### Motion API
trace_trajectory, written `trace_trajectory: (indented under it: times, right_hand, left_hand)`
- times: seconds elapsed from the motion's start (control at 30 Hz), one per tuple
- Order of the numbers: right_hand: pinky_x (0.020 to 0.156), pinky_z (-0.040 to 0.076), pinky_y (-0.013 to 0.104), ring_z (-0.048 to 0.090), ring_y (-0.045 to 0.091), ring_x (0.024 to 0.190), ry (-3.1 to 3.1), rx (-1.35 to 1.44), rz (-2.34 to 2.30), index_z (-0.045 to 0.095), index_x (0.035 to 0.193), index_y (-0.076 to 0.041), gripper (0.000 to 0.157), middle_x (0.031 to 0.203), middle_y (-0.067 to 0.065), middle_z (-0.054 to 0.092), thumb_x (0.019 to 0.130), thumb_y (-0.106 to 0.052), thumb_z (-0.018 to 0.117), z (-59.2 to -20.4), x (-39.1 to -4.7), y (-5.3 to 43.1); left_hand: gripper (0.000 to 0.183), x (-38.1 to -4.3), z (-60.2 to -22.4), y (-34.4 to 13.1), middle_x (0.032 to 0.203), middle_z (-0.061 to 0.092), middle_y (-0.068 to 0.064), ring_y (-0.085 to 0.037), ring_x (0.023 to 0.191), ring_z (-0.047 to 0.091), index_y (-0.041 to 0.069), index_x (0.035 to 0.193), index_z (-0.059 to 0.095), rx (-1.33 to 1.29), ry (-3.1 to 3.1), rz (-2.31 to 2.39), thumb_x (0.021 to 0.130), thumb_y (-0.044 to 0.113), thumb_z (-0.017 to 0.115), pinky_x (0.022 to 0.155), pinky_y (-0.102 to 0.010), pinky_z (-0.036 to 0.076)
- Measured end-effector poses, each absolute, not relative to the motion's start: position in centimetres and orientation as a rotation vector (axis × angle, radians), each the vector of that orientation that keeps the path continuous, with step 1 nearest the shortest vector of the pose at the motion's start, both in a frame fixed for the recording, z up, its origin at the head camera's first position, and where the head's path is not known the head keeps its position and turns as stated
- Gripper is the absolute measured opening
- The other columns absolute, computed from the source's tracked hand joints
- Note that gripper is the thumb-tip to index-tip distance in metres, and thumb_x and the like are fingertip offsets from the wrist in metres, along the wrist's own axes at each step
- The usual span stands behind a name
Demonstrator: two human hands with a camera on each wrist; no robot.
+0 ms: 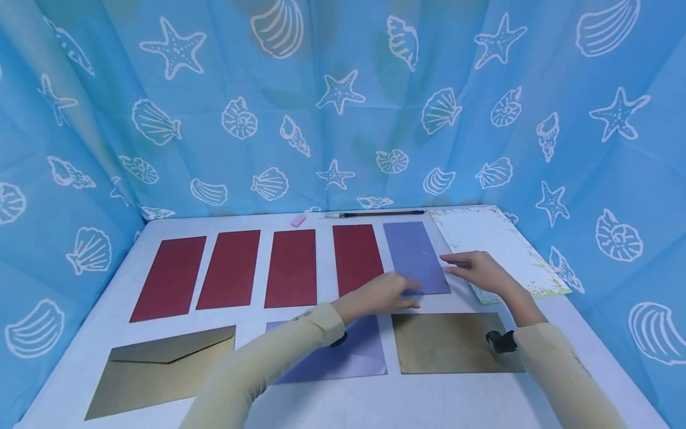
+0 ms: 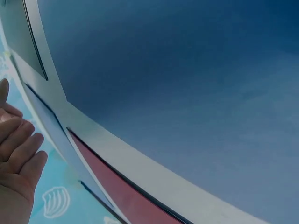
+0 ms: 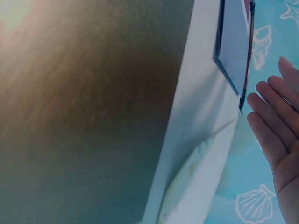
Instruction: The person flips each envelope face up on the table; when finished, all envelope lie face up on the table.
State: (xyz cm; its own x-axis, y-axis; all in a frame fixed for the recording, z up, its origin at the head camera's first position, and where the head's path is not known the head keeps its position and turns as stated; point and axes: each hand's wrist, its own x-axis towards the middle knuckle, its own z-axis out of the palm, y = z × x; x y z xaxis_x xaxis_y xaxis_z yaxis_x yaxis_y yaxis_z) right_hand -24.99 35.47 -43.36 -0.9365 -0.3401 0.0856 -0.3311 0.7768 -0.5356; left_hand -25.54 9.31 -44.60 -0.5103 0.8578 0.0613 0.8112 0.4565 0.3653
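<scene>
My left hand hovers, fingers relaxed, around the lower left corner of the upper purple envelope; its fingertips look blurred. Beyond that envelope's right edge is my right hand, its extended fingers pointing left, close to the edge. Neither hand grips anything. Below my left forearm lies a second purple envelope, partly hidden by the sleeve. A gold envelope sits under my right wrist. In the wrist views the left hand and right hand both appear with fingers loosely extended.
Several red envelopes stand in a row along the table's left and middle. A gold envelope with a pointed flap lies front left. At the back are a pink eraser, a brush and a bordered white sheet. A shell-patterned curtain encloses the table.
</scene>
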Motion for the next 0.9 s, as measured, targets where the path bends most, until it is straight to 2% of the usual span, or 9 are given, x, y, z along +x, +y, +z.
trace_trajectory:
  times: [0.2,0.4,0.5,0.63,0.73,0.9]
  right_hand:
    - [0.093,0.047,0.051,0.056,0.041,0.115,2.94,-0.563,-0.895,0.059,0.127,0.006,0.034,0.124,0.024,0.06,0.096,-0.007,0.059,-43.8,-26.1,35.2]
    - [0.096,0.044,0.053,0.053,0.043,0.118,2.92,-0.511,-0.867,0.058,0.128,0.006,0.033,0.126,0.025,0.059,0.097,-0.007,0.055,-44.2,-26.6,34.9]
    - [0.096,0.044,0.053,0.052,0.043,0.119,2.904,-0.476,-0.858,0.058,0.128,0.005,0.033,0.126,0.024,0.059,0.098,-0.007,0.055,-44.5,-26.7,34.8]
    - [0.097,0.044,0.053,0.052,0.043,0.119,2.899,-0.483,-0.877,0.058,0.127,0.006,0.032,0.126,0.024,0.059,0.097,-0.005,0.055,-44.7,-26.6,34.8]
    - [0.097,0.044,0.053,0.052,0.042,0.119,2.897,-0.481,-0.885,0.058,0.127,0.006,0.032,0.126,0.024,0.059,0.096,-0.004,0.055,-44.8,-26.6,34.8]
    - [0.097,0.044,0.052,0.052,0.042,0.12,2.893,-0.477,-0.873,0.059,0.127,0.005,0.032,0.126,0.023,0.059,0.096,-0.002,0.055,-44.8,-26.5,34.9]
  left_hand:
    - [0.053,-26.2,-44.6,10.5,0.119,0.067,-0.002,-0.008,0.105,0.063,0.009,0.134,0.057,1.383,2.699,0.439,0.089,0.036,0.069,0.086,-0.015,0.049]
    - [0.062,-26.4,-45.1,11.4,0.13,0.061,-0.003,-0.011,0.112,0.06,0.01,0.135,0.057,1.231,2.841,0.312,0.085,0.045,0.071,0.09,-0.02,0.049]
    - [0.06,-26.4,-45.4,11.7,0.116,0.067,-0.003,-0.008,0.094,0.064,0.009,0.127,0.061,1.194,2.887,0.293,0.083,0.049,0.071,0.079,-0.017,0.052]
    - [0.05,-26.5,-45.8,11.8,0.084,0.066,-0.001,-0.005,0.066,0.054,0.01,0.11,0.066,1.152,2.925,0.299,0.081,0.05,0.073,0.058,-0.014,0.047]
    - [0.044,-26.6,-45.9,11.8,0.073,0.06,0.001,-0.005,0.061,0.049,0.01,0.1,0.067,1.124,2.934,0.303,0.08,0.048,0.075,0.052,-0.016,0.042]
    - [0.04,-26.6,-45.7,11.9,0.071,0.06,0.0,-0.006,0.06,0.047,0.01,0.094,0.068,1.122,2.929,0.258,0.081,0.047,0.074,0.051,-0.018,0.04]
